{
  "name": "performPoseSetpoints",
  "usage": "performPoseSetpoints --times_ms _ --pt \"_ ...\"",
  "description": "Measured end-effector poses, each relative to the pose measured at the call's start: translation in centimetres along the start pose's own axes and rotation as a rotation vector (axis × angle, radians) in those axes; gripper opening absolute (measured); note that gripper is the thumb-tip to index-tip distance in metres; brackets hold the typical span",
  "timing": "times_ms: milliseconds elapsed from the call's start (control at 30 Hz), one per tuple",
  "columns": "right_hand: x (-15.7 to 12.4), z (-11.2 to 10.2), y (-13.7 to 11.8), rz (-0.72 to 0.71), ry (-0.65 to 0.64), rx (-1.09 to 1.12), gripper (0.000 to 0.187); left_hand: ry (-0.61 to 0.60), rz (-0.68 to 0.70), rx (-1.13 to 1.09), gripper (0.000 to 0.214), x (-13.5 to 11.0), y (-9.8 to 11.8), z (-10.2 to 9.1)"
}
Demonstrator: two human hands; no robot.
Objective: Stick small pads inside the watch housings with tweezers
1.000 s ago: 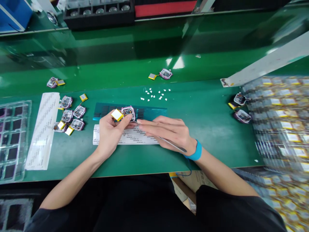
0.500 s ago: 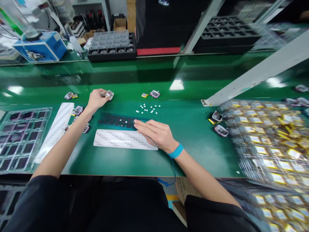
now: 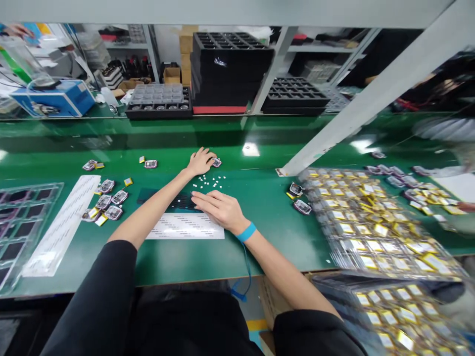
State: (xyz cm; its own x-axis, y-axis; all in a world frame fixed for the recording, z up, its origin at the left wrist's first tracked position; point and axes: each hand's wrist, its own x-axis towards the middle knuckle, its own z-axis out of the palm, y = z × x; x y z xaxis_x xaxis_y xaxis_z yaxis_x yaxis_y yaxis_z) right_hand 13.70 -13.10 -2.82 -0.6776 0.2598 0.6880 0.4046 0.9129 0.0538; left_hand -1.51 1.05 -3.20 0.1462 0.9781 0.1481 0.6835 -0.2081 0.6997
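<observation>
casing pickup appears in hand: my left hand, loosely spread, touches it, needing firm pinch; right hand bunched, hold unclear.

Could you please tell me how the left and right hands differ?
The left hand is farther off, by a small case; the right hand is nearer, partly over the teal sheet. The left looks spread, the right gathered. The right wears a blue wristband, the left none. Both are ungloved.
</observation>
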Motion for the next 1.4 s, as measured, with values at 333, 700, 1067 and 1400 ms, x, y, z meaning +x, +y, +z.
performPoseSetpoints --times_ms 333,700,1067,1400 --pt "-0.3 -0.4 -0.9 0.388 0.199 0.271 0.026 0.098 0.048 -0.6 0.02 -11.9 2.3 -5.4" --pt "-0.7 0.3 -2.4 0.308 0.006 0.274 0.012 0.041 -0.237 -0.828 0.032 -21.0 3.1 -5.6" --pt "-0.2 -0.1 -3.3 0.311 0.019 0.197 0.012 0.078 -0.324 -0.854 0.029 -21.4 3.2 -5.5" --pt "-0.6 0.0 -3.5 0.344 -0.096 0.257 0.02 0.124 -0.303 -0.687 0.022 -21.9 3.3 -5.1"
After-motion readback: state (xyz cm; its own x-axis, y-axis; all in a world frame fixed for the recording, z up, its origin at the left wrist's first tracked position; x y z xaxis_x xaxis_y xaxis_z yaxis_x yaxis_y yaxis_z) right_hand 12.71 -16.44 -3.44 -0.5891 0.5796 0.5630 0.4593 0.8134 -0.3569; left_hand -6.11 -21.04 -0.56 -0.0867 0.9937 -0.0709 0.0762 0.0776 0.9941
